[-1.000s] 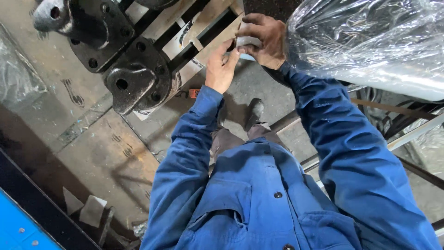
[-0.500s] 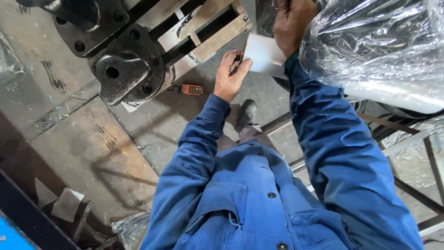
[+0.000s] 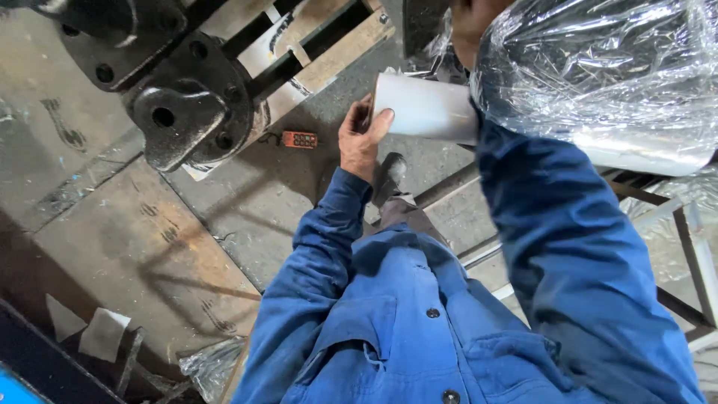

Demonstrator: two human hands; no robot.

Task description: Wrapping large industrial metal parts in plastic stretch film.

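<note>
Left hand moved onto white roll, fingers gripping | right hand fingers: cannot tell | clear-wrapped bundle right

Industrial workshop or factory floor. Stained, scuffed concrete floor with seams and marks. Heavy black cast-metal flanged parts with bolt holes sit on a wooden pallet. Small orange pendant controller lies on the floor beside the pallet. Large item wrapped in clear stretch film rests on a welded metal frame. Person wears blue work coveralls. Scraps and crumpled plastic litter the floor near the lower edge.
</note>
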